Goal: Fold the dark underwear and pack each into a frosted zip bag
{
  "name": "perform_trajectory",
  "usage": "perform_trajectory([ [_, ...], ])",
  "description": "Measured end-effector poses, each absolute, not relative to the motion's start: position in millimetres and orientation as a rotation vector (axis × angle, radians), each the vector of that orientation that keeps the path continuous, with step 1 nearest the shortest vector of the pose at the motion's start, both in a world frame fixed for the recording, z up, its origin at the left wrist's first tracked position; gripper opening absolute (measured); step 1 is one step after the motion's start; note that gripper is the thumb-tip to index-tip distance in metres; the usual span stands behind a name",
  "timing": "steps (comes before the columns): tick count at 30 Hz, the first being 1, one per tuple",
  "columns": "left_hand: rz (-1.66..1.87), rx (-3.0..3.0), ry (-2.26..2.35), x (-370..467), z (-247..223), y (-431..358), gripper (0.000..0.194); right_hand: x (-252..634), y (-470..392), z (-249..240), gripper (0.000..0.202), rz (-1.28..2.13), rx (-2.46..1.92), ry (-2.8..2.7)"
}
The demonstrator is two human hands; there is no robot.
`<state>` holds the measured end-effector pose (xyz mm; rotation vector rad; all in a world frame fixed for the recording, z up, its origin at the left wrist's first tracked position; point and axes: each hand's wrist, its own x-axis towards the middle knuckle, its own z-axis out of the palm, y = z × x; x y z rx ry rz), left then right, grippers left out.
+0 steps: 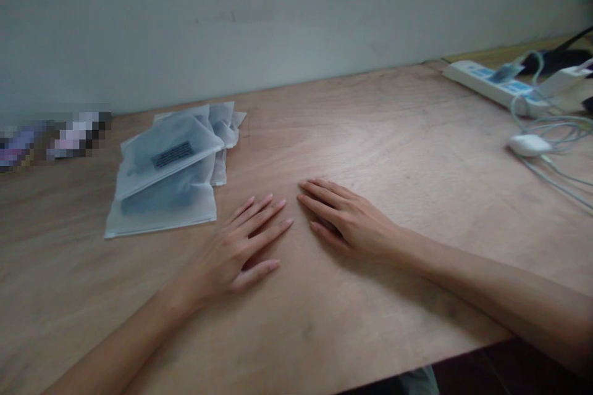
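My left hand (245, 244) lies palm down on the wooden table (296, 333), its fingers spread and nothing in it. To its right, my right hand (343, 216) also rests on the tabletop, fingers stretched out, holding nothing. A small gap separates the fingertips of the two hands. Beyond my left hand, a loose pile of frosted zip bags (162, 166) overlaps on the table. The upper bag bears a dark printed label (172, 155), and dark contents show faintly through the plastic.
A white power strip (495, 86) with plugs sits at the back right. Nearby are a white charger (529, 145) and coiled cables (567, 129). Pixelated items (76, 136) lie at the far left. Behind the table stands a pale wall (278, 18); its front edge shows at lower right.
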<state>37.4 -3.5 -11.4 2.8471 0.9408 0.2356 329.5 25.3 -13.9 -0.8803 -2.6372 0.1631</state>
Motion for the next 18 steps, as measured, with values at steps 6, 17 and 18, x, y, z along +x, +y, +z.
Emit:
perform_trajectory([
  [6, 0.247, 2.845, 0.936, 37.9, -12.3, -4.0, 0.065, 328.8, 26.4, -14.5, 0.049, 0.155, -0.891, -2.636],
  [17, 0.29, 2.828, 0.941, 39.0, -12.5, -4.6, 0.063, 331.6, 25.7, -14.1, 0.049, 0.16, -0.895, -2.651],
  [18, 0.297, 2.826, 0.945, 39.2, -12.8, -4.9, 0.063, 331.8, 25.9, -14.5, 0.05, 0.16, -0.899, -2.653],
])
